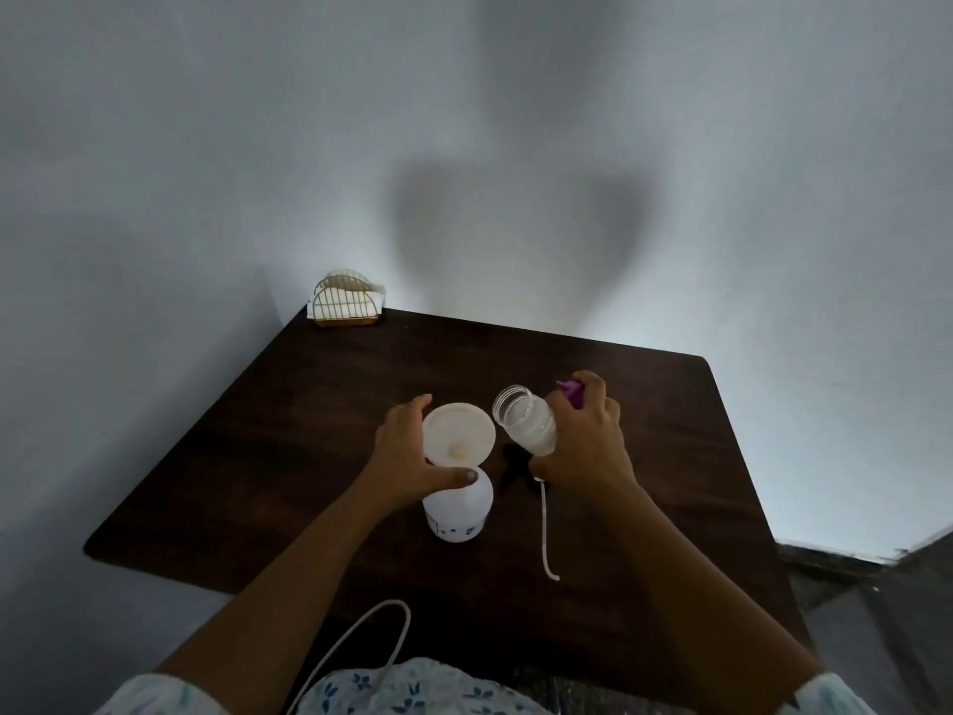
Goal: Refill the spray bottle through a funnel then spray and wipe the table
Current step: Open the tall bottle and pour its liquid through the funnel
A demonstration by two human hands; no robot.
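Observation:
A white spray bottle (459,513) stands uncapped near the middle of the dark wooden table (289,405). In its neck sits a white funnel (458,433), and my left hand (412,456) grips the funnel's rim from the left. My right hand (582,446) holds a clear jar (526,420) with milky liquid, tilted with its open mouth toward the funnel. No liquid is leaving the jar. A purple spray head (570,392) shows behind my right fingers, and its white dip tube (544,528) trails over the table below the hand. Whether that hand also holds the spray head, I cannot tell.
A gold wire napkin holder (345,301) with white napkins stands at the table's far left corner, against the wall. A small dark shape (515,464) lies between bottle and right hand. A white cord (361,642) loops near my lap at the front edge.

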